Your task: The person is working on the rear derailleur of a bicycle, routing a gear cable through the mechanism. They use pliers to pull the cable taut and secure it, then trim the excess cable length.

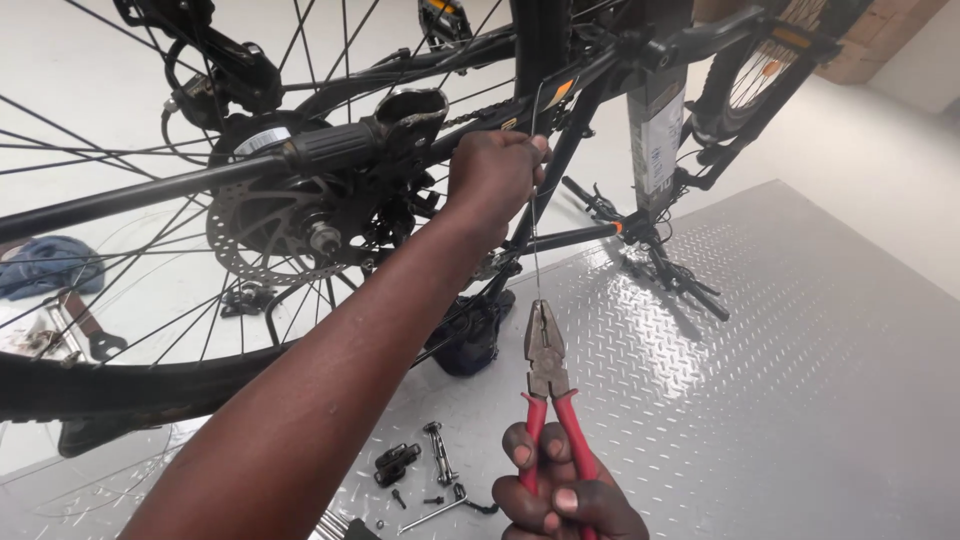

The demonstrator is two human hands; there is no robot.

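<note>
A thin cable [535, 240] is being pinched at its upper end by the closed fingers of the left hand [493, 178] beside the bicycle frame [560, 170]. Its lower end is being gripped by red-handled pliers [548, 375], whose handles are being squeezed by the right hand [565, 490], fingers wrapped around them.

A grey checker-plate mat [800, 380] covers the floor. On it, near the lower edge, lie small loose parts: a black brake pad [397, 462], a bolt [439, 452] and a bent metal key [436, 512]. A blue rag [45, 262] lies behind the spokes at left. A brick wall [880, 35] shows at top right.
</note>
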